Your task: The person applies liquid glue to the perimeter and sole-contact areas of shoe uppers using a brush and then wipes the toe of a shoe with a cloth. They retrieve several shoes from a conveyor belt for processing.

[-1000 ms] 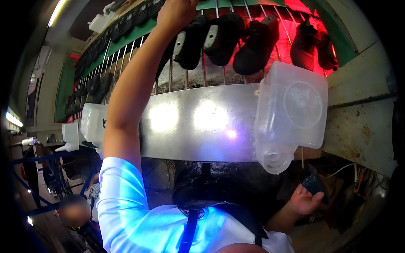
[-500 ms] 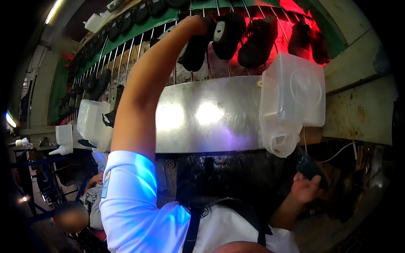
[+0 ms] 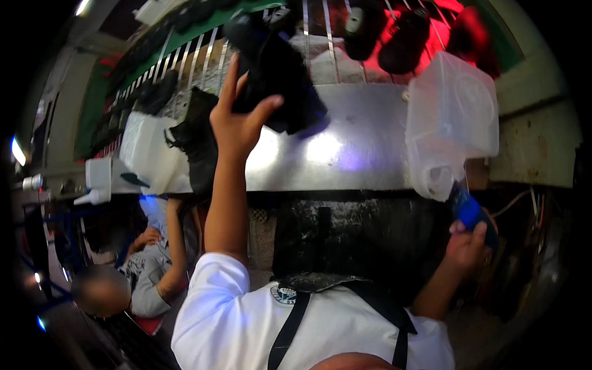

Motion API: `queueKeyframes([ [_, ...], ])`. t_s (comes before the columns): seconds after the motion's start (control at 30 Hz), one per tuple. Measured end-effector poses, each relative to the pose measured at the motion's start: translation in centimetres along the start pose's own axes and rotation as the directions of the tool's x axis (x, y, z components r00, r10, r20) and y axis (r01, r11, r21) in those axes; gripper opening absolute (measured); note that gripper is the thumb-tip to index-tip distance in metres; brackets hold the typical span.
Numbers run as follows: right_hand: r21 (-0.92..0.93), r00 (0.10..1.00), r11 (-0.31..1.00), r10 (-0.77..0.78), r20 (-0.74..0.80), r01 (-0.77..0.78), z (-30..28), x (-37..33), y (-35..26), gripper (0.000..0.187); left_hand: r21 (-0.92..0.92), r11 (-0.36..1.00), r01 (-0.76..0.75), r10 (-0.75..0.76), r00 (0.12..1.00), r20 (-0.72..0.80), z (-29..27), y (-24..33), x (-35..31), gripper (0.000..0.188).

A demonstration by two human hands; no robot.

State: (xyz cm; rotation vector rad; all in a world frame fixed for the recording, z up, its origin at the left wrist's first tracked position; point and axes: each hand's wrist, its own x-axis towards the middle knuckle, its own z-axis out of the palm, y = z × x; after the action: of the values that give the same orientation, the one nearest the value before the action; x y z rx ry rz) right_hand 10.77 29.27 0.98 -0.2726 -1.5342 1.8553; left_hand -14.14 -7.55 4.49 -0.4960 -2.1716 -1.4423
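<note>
My left hand (image 3: pixel 239 120) is raised over the metal work surface, its thumb and fingers around a black shoe (image 3: pixel 280 83). The shoe is tilted and blurred by motion, and part of my grip is hidden behind it. On the right, my right hand (image 3: pixel 465 248) is closed around what looks like a flat brush (image 3: pixel 473 216), dark with a bright blue patch of light. The upper end of the brush is just below the spout of a translucent plastic container (image 3: pixel 453 108).
Behind the metal sheet (image 3: pixel 364 135), black shoes (image 3: pixel 404 43) rest on a rack of metal rods, lit red at right. Left are a whitish container (image 3: pixel 145 145), a dark shoe (image 3: pixel 202 142) and a small white bottle (image 3: pixel 97 179). Another person (image 3: pixel 148 271) sits lower left.
My left hand has drawn back from the rack, bringing the black shoe toward me over the metal sheet. My right hand has shifted slightly right and up with the brush.
</note>
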Motion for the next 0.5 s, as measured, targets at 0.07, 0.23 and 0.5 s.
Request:
queueKeyframes([
  [0.07, -0.008, 0.996, 0.999, 0.053, -0.066, -0.054, 0.0, 0.4, 0.1, 0.037, 0.116, 0.993, 0.022, -0.031, 0.997, 0.074, -0.5, -0.5, -3.8, 0.102],
  [0.23, -0.29, 0.967, 0.928, 0.253, 0.035, -0.233, 1.9, 3.1, -1.4, 0.03, 0.205, 0.978, -0.028, -0.056, 0.919, 0.391, -2.2, 0.7, -4.5, 0.046],
  [0.5, -0.718, 0.919, 0.678, 0.164, 0.358, 0.158, 2.6, 5.1, -1.5, 0.027, 0.048, 0.998, 0.043, -0.062, 0.847, 0.528, -1.3, 4.3, -1.0, 0.092],
])
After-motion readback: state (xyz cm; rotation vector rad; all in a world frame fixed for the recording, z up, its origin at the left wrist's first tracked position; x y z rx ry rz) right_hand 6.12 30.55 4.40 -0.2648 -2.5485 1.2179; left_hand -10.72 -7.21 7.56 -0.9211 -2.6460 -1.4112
